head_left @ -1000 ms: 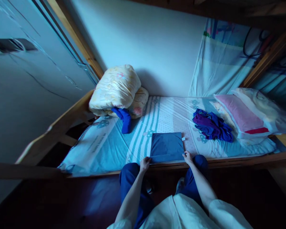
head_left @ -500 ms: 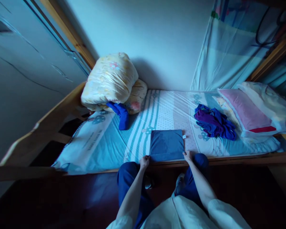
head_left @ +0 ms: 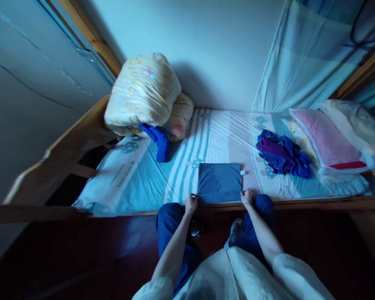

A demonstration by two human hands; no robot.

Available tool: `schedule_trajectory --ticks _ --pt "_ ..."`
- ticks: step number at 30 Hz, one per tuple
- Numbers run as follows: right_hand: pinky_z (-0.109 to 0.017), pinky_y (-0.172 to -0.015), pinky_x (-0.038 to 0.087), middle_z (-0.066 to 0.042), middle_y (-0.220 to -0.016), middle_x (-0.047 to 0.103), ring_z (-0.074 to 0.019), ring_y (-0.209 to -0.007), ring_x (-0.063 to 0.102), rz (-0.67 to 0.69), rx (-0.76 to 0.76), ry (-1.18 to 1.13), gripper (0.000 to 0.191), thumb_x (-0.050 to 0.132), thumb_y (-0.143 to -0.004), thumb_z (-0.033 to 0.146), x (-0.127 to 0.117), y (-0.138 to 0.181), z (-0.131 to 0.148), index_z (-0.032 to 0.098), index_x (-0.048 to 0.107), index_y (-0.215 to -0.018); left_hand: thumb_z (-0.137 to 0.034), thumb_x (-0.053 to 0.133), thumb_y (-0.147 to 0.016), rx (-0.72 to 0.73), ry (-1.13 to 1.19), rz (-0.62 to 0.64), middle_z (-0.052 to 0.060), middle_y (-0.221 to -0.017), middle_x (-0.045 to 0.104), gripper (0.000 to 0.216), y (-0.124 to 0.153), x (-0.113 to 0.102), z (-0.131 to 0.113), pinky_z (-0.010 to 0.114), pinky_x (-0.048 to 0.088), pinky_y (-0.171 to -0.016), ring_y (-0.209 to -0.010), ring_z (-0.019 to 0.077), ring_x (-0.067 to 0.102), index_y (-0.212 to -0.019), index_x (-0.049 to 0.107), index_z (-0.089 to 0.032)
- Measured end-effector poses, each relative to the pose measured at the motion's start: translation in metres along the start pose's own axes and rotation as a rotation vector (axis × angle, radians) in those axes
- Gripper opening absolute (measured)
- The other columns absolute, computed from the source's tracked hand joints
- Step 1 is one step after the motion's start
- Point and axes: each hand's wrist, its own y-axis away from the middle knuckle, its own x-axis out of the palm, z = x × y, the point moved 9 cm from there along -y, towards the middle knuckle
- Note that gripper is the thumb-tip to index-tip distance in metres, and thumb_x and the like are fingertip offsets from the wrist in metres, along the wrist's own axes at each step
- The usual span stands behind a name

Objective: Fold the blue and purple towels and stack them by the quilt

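Observation:
A folded blue-grey cloth [head_left: 219, 182] lies flat on the striped mattress [head_left: 187, 166] near the bed's front edge. My left hand [head_left: 191, 204] pinches its near left corner. My right hand [head_left: 246, 196] pinches its near right corner. A small white tag [head_left: 242, 171] sticks out at the cloth's far right corner. Both arms reach forward from white sleeves over my blue trouser knees.
A rolled yellow quilt [head_left: 143, 96] with a blue garment [head_left: 160, 143] beneath it sits at the back left. A crumpled blue and purple garment [head_left: 283, 155] lies to the right, beside a pink pillow [head_left: 325, 141]. The wooden bed rail [head_left: 300, 205] runs in front.
The view has tilted slightly, so the bed sits higher in frame. Both hands stay at the cloth's near corners, and the cloth has barely moved.

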Motion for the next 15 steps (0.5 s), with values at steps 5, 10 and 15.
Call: schedule_trajectory --ticks 5,10,15 --pt "-0.033 -0.093 0.049 -0.011 -0.108 0.073 -0.0230 -0.104 0.065 -0.059 -0.172 0.014 0.032 0.052 -0.085 0.013 -0.029 0.008 0.024 0.017 0.069 -0.112 -0.025 0.054 -0.089 0.240 -0.034 -0.059 0.016 -0.120 0.068 0.033 0.017 -0.021 -0.023 0.043 0.050 -0.101 -0.112 0.0275 0.065 -0.120 0.060 -0.017" --pt "-0.038 -0.106 0.044 -0.013 -0.124 0.070 -0.0236 -0.119 0.061 0.051 -0.476 0.111 0.041 0.052 -0.087 0.012 -0.021 0.038 0.063 0.018 0.069 -0.124 -0.021 0.051 -0.088 0.554 -0.237 0.108 0.016 -0.145 0.056 0.047 0.042 0.010 -0.051 0.045 0.039 -0.116 -0.137 0.0288 0.050 -0.135 0.055 -0.017" --pt "-0.043 -0.114 0.037 -0.016 -0.144 0.060 -0.0260 -0.136 0.052 0.209 -0.522 0.295 0.057 0.061 -0.084 0.016 0.005 0.055 0.065 0.017 0.058 -0.141 -0.010 0.050 -0.080 0.525 -0.418 0.172 0.021 -0.150 0.052 0.064 0.037 0.042 -0.041 0.047 0.032 -0.120 -0.143 0.0314 0.045 -0.144 0.049 -0.010"
